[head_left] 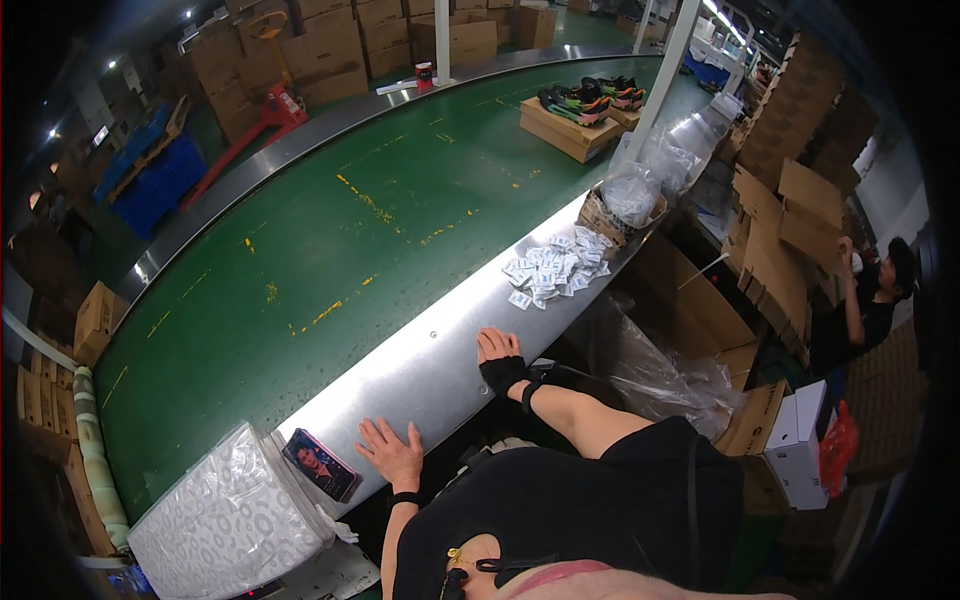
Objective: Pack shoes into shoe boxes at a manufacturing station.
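The pile of white packets (560,268) lies on the metal bench (420,370), ahead and right of the nearer right hand (500,355); each grip is empty, fingers unclosed (left hand (397,460) beside the phone (321,466)).

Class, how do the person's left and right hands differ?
The left hand is bare; the right hand wears a black fingerless covering. The left hand's fingers spread apart; the right hand's sit closer together. The left hand is near the phone, the right hand nearer the white packets. Both are over the metal ledge.
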A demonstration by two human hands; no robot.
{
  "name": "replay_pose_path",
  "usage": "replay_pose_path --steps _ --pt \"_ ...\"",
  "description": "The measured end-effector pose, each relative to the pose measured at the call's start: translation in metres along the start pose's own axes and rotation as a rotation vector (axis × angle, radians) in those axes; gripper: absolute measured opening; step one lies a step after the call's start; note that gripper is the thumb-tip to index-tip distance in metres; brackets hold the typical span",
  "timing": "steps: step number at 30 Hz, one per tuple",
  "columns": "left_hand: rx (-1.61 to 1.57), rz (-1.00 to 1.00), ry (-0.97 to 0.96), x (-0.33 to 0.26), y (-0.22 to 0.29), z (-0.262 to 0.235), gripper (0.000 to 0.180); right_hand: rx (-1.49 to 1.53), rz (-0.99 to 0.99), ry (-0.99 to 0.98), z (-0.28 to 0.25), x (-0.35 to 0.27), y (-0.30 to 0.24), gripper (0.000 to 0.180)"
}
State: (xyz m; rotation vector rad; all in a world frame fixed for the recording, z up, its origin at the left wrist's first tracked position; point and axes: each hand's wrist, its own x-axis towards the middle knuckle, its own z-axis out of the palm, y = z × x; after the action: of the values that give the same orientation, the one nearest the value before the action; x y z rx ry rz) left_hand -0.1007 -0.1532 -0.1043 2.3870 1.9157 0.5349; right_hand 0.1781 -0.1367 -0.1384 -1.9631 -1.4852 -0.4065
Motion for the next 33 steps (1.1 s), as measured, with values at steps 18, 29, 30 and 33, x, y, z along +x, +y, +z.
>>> replay_pose_path --steps 18,29,30,33 --pt "-0.004 -0.002 0.003 -0.0006 0.0017 -0.0029 0.062 -0.007 0.015 -0.022 0.0013 -0.001 0.0011 0.023" --pt "-0.007 -0.005 -0.008 -0.0006 0.0014 -0.003 0.062 -0.019 0.018 -0.021 -0.0005 -0.0013 -0.0006 0.022" --pt "-0.003 0.002 0.001 -0.0007 0.001 -0.0027 0.062 -0.022 0.019 -0.023 -0.0004 -0.0014 -0.0007 0.022" --pt "-0.002 0.008 0.008 -0.0009 0.0006 -0.0025 0.061 -0.011 0.022 -0.031 0.0 -0.0015 -0.0003 0.022"
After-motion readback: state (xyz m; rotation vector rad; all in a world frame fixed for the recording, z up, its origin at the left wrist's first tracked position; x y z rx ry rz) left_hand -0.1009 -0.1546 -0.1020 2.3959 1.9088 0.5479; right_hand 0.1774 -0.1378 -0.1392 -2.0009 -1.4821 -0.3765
